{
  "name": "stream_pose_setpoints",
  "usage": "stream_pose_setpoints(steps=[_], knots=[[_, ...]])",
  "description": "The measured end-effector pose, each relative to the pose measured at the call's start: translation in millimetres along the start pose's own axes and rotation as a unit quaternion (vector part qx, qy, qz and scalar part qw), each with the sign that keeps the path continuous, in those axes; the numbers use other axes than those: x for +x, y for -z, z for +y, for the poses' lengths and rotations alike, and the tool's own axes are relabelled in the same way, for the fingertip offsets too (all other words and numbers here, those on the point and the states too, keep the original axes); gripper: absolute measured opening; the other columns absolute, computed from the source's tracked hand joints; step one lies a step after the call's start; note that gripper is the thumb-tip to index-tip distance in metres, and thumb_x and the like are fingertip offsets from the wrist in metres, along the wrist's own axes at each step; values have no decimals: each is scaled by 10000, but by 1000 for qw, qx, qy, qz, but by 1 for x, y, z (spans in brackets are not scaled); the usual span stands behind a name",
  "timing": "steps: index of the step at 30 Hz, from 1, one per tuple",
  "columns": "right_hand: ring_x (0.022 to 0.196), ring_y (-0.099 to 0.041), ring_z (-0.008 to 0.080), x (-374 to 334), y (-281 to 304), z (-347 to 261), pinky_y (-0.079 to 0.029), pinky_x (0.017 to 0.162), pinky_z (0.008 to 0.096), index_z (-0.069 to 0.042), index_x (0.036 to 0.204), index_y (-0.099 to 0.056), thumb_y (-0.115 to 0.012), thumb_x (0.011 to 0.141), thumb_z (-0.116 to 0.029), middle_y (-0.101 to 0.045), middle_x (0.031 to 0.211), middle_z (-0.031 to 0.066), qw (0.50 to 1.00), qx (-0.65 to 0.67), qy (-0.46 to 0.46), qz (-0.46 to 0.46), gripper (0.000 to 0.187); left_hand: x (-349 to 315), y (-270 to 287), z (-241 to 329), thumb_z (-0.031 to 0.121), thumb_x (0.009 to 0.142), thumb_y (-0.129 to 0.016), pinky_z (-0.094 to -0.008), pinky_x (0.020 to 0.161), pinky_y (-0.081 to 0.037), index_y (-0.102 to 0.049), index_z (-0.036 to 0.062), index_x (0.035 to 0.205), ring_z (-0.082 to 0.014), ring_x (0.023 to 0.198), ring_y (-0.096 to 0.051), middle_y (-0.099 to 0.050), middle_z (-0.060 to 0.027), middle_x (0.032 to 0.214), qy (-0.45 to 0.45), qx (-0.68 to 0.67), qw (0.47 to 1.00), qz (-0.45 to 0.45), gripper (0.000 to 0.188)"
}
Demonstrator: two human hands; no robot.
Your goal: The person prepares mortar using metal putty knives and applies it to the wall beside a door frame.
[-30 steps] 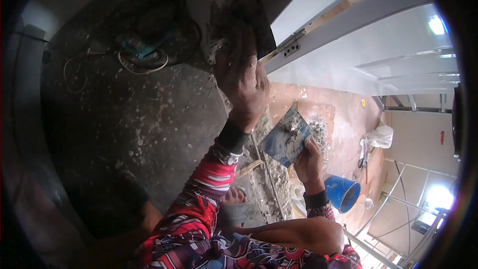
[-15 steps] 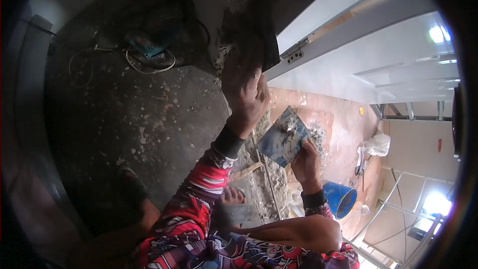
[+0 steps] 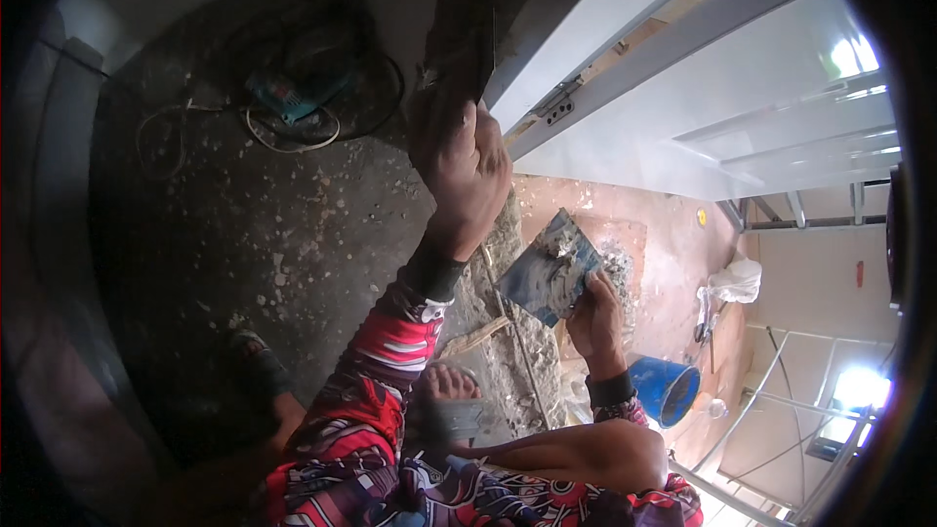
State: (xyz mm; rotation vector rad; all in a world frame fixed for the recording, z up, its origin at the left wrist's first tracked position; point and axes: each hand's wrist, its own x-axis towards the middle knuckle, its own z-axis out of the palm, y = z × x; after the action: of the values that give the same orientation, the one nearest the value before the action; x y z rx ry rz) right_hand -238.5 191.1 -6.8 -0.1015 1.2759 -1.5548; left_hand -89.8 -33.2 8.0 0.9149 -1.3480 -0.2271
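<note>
My left hand (image 3: 462, 171) is closed and raised at the shadowed wall edge beside a white door frame (image 3: 586, 34). It grips a thin, dark scraper (image 3: 491, 57), seen almost edge-on, whose handle is hidden in my fingers. Lower and to the right, my right hand (image 3: 597, 322) holds a square, flat plate (image 3: 537, 278) by its near right corner, thumb on top. Grey wet mortar (image 3: 564, 256) lies smeared and heaped on the plate. Both sleeves are red and patterned, with dark cuffs.
A teal power tool (image 3: 288, 98) with a looped cord lies on the spattered dark floor at left. A white hinged door (image 3: 703, 117) stands at right. A blue bucket (image 3: 664, 390), a wood strip (image 3: 473, 337), rubble and a white bag (image 3: 734, 281) are nearby.
My left hand has shifted slightly left and down, and the scraper has turned from broadside to nearly edge-on. The plate in my right hand has barely moved.
</note>
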Motion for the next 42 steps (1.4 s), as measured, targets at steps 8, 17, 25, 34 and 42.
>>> stream_pose_setpoints(steps=[8,17,25,34,42], knots=[[741,-672,168,-1,12,-1,-575,584,305,-5,1160,-548,-445,986,-113,-671,976,96,999,12,0,-41,229,5,-15,13,-35,894,-603,-366,586,-487,-622,-92,934,-370,683,-661,-639,-232,760,-8,-28,999,-30,72],[853,-686,189,0,16,-1,-577,691,338,-19,1200,-533,-445,997,-116,-669,1044,92,999,15,-6,-35,242,5,9,5,-39,908,-585,-348,649,-494,-637,-40,947,-326,711,-653,-669,-172,844,5,-101,993,-54,65],[920,-681,209,3,12,1,-575,805,379,-11,1202,-528,-432,997,-105,-663,1081,102,998,12,-13,-52,246,0,27,4,18,941,-594,-345,566,-427,-611,-52,907,-261,627,-601,-627,-178,749,38,-68,997,-7,79],[898,-688,212,-2,1,4,-605,749,377,-1,1211,-527,-418,988,-103,-658,1085,123,999,8,0,-32,269,-3,26,-4,-106,873,-559,-396,775,-480,-609,-51,1074,-365,879,-598,-623,-218,995,53,-136,985,-93,214],[762,-668,169,-6,2,4,-575,564,304,-13,1178,-540,-431,985,-110,-664,991,93,1000,0,3,26,242,-28,78,-10,69,961,-577,-295,797,-480,-607,-50,1132,-144,918,-620,-684,-116,1009,335,-220,910,-107,210]])
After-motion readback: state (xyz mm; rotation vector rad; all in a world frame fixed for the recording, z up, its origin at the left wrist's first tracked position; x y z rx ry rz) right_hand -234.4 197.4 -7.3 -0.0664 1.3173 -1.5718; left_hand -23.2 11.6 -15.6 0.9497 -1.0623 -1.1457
